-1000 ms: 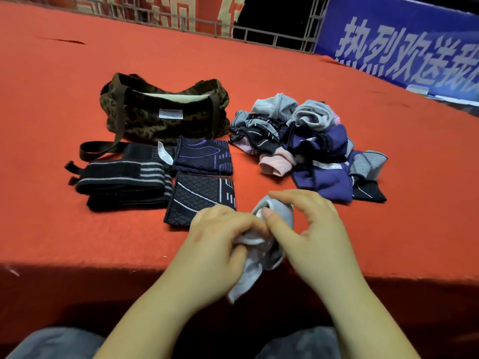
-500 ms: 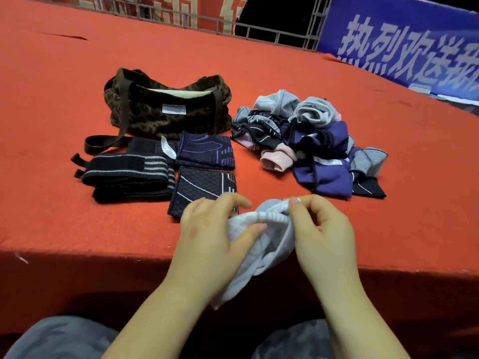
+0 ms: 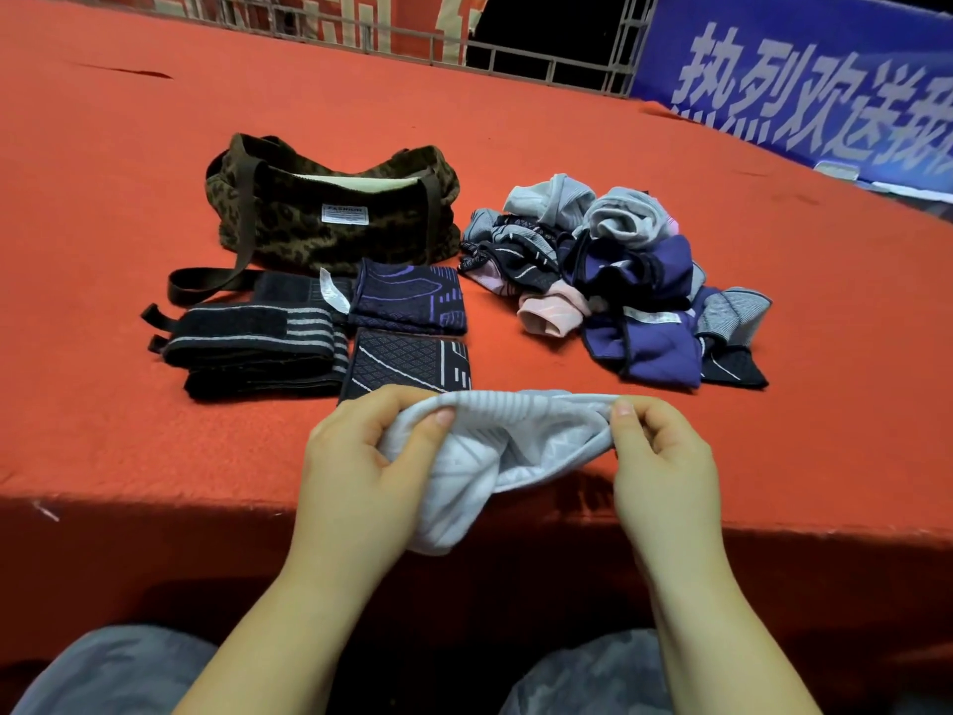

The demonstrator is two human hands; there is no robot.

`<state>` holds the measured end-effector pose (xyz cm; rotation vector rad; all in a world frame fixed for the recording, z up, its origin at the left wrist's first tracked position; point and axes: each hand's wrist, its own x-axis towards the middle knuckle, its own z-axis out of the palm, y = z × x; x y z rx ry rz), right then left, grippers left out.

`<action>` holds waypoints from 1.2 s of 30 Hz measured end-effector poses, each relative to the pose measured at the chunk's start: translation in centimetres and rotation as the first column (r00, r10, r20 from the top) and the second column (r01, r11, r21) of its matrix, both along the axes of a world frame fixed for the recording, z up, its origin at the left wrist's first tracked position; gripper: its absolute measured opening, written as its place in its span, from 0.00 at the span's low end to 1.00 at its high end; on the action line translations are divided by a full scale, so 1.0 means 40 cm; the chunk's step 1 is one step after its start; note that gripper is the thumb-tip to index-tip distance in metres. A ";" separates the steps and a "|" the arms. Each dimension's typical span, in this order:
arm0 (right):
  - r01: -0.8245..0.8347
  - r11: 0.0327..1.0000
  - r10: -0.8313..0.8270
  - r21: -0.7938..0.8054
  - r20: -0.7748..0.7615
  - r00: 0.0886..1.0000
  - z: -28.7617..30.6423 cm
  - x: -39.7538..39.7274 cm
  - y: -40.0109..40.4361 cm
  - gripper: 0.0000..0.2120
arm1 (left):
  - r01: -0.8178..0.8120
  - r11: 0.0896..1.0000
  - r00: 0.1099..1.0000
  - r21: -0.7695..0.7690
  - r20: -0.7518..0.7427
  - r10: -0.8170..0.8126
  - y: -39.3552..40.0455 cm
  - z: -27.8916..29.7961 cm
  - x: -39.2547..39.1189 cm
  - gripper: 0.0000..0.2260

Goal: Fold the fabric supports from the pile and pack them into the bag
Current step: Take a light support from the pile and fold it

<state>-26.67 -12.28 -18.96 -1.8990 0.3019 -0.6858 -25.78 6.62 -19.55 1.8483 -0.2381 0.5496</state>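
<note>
The hands have drawn apart, stretching the bunched grey support (image 3: 508,446) flat over the table's (image 3: 103,446) near edge; left hand (image 3: 361,472) and right hand (image 3: 662,456) pinch its ends. It looks ready to fold. Beyond lie folded supports (image 3: 407,361), the pile (image 3: 619,276) and the open bag (image 3: 330,214)

Both forearms enter from 6 o'clock, bare, converging slightly toward centre frame. Left hand (image 3: 361,467) sits at 7 o'clock of centre, thumb and curled fingers pinching. Right hand (image 3: 665,456) sits at 4 o'clock, thumb and forefinger pinching, remaining fingers curled.
</note>
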 end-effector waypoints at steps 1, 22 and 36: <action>0.006 1.000 -0.006 -0.009 0.001 1.000 -0.004 -0.001 -0.001 0.12 | -0.006 1.000 1.000 -0.030 -0.024 0.006 0.002 -0.002 0.000 0.05; -0.049 0.938 0.013 0.344 0.108 0.994 0.035 -0.027 -0.059 0.12 | 0.243 0.970 0.951 0.026 -0.204 -0.233 0.119 0.025 0.013 0.09; -0.192 0.981 0.192 -0.009 0.033 0.981 0.041 -0.046 0.077 0.11 | 0.424 0.876 0.886 0.228 -0.305 -0.350 0.006 -0.011 -0.063 0.17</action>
